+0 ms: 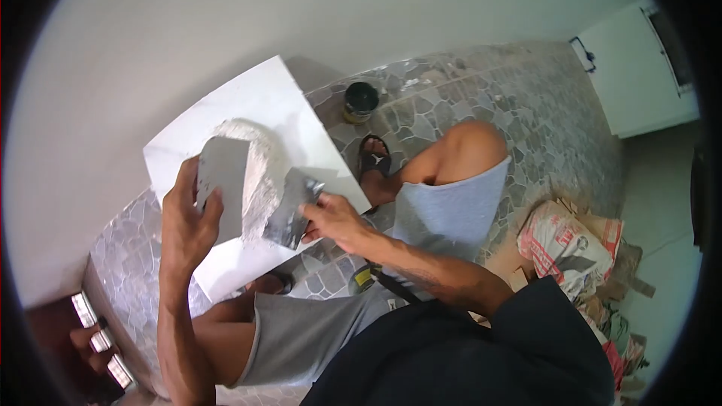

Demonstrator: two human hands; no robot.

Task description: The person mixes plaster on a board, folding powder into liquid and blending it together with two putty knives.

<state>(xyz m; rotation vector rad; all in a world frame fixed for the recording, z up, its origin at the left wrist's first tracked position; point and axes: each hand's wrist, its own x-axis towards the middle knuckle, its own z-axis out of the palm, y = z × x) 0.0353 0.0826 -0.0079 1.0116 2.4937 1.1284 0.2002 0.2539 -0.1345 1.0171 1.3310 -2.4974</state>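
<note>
My left hand [192, 218] is closed around the edge of a flat grey scraper [224, 177], held with its face up. In my right hand [338, 218] is a second flat scraper [289, 210], darker and smudged, pinched near its right edge. Between the two blades lies a mound of whitish powder or paste [259, 173], and I cannot tell whether it is dry or wet. The mound rests on a white board [301, 124] in front of me. Both scrapers are at the mound, one on either side.
A dark open tub [361, 101] stands on the stone-patterned floor [444, 98] beyond the board. Another container [362, 280] is partly hidden between my legs. Printed sacks [568, 244] and debris lie at the right. A pale wall [338, 7] rises behind the board.
</note>
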